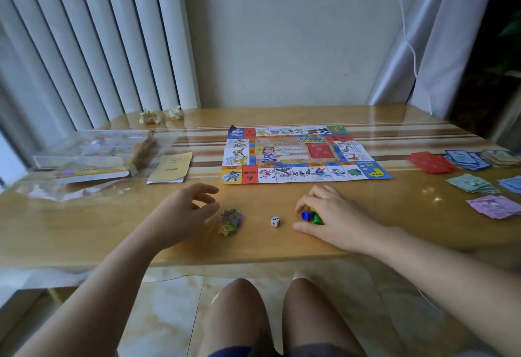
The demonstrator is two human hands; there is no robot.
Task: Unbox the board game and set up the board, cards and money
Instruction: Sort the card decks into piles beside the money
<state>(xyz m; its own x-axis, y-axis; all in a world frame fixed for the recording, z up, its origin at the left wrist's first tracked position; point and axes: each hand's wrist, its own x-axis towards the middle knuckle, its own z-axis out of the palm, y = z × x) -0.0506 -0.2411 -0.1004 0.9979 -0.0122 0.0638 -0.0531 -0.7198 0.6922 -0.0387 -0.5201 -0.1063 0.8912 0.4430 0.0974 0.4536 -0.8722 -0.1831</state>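
One thin paper board [304,153] lies flat in the middle of a glossy wooden table [112,229]. Its rim is made of small bright picture squares. A red square near its near left corner shows a question mark; the other print is too small to read. A red card deck [320,150] sits on its centre.

Near the table's front edge, the right hand [329,215] curls its fingers around two small plastic pawns [306,215], one blue and one green. A white die [275,221] lies just left of it, then a small heap of colourful tokens [229,221]. The left hand [186,210] is beside the heap, fingers loosely bent and apart, holding nothing.

At the right lie fanned red, blue and pale cards [431,162], with green, blue and purple paper money [470,184] nearer.
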